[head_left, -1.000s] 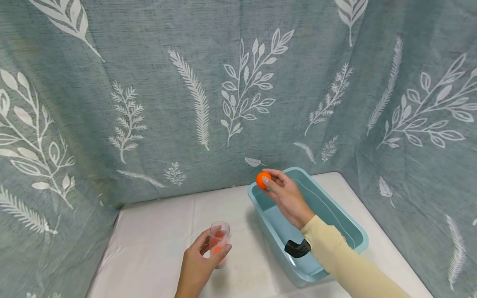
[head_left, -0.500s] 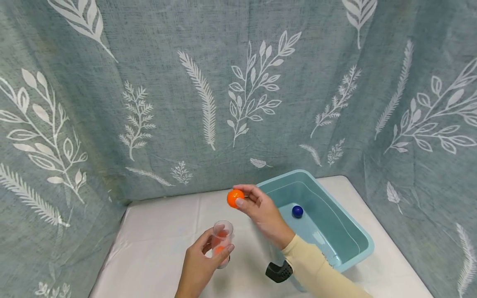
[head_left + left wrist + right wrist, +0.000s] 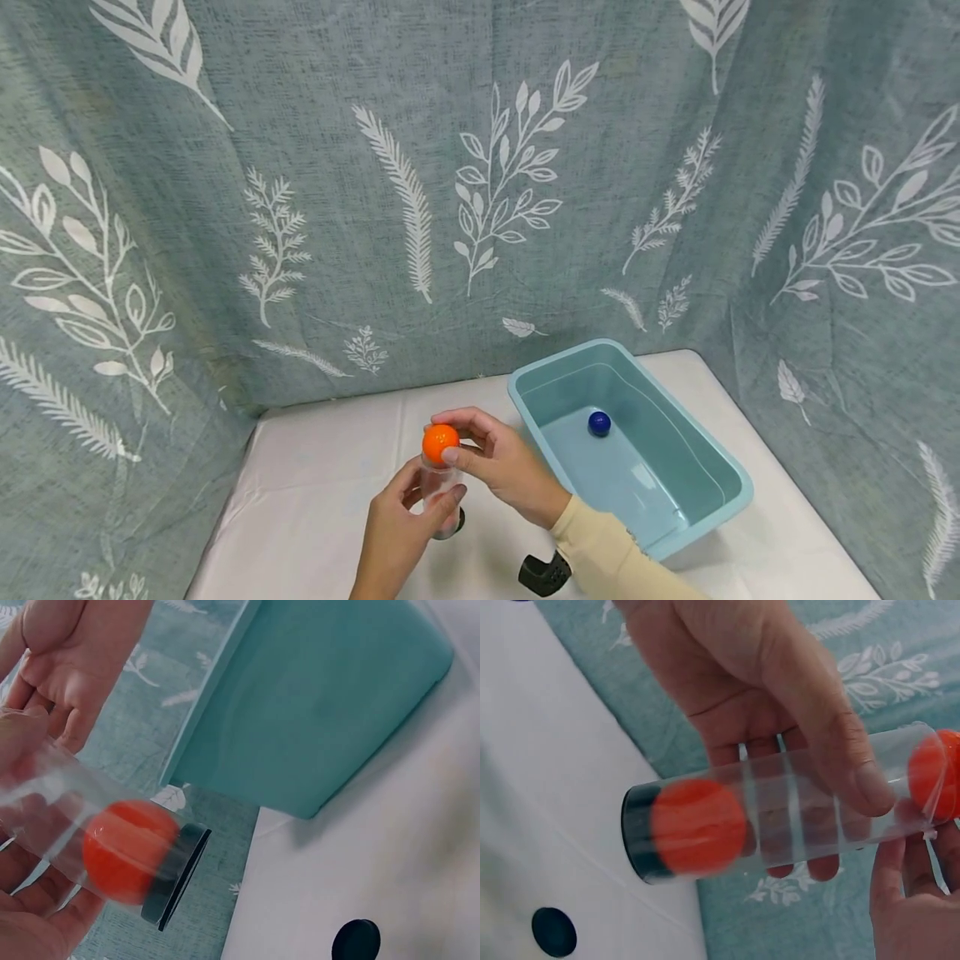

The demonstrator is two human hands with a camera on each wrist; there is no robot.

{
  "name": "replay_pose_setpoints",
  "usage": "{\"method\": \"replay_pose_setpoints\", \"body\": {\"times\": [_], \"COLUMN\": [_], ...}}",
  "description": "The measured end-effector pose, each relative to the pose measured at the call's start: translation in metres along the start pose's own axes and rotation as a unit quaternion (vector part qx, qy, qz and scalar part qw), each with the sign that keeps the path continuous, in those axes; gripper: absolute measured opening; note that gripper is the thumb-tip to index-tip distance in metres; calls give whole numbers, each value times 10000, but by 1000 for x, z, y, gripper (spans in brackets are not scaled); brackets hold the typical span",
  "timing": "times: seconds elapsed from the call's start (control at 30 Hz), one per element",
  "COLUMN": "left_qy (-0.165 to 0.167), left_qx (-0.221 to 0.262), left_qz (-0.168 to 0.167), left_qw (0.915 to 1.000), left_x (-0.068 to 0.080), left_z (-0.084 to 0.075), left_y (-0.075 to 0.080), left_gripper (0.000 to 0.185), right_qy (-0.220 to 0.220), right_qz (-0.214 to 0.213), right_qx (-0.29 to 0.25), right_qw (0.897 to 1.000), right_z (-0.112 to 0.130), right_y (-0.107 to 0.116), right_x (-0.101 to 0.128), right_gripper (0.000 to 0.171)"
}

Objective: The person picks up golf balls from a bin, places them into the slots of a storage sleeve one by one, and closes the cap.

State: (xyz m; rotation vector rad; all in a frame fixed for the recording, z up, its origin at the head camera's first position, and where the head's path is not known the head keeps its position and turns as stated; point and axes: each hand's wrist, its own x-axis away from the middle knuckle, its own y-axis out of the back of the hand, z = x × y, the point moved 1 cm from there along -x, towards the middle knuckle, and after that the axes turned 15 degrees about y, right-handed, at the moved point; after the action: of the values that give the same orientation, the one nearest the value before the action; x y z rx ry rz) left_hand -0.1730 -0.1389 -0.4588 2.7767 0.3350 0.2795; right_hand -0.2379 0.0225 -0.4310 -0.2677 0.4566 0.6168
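My left hand grips a clear plastic tube, thumb on one side and fingers around the other. A black cap closes the tube's lower end, and an orange ball sits inside against it. At the open mouth, my right hand pinches a second orange ball between thumb and fingers. In the right wrist view this ball overlaps the tube's rim. The right hand's fingertips are close to the tube top; the left wrist view shows only part of that hand.
A light blue basin stands on the white-covered table to the right, with a dark blue ball inside. A loose black round cap lies on the table near the tube. Leaf-patterned cloth hangs behind and at the sides.
My right hand has carried the orange ball from over the basin leftward and down to the tube's mouth. The left hand has kept hold of the tube. The blue ball has come into view.
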Motion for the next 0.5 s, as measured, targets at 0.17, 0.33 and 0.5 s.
{"method": "replay_pose_setpoints", "body": {"times": [0.17,0.33,0.5], "left_qy": [26,-47,54], "left_qx": [-26,-177,-194], "left_qz": [-92,-165,-152], "left_qw": [10000,9997,9997], "left_x": [-2,-3,-1], "left_z": [-3,-1,-1], "left_y": [0,0,0], "left_gripper": [44,49,52], "right_qy": [60,-66,-108], "right_qz": [176,113,40], "right_qx": [-121,-210,-218], "right_qw": [9998,9997,9997], "right_z": [-2,-3,-4], "right_y": [-1,-1,-2], "right_x": [1,3,4], "right_gripper": [37,38,41]}}
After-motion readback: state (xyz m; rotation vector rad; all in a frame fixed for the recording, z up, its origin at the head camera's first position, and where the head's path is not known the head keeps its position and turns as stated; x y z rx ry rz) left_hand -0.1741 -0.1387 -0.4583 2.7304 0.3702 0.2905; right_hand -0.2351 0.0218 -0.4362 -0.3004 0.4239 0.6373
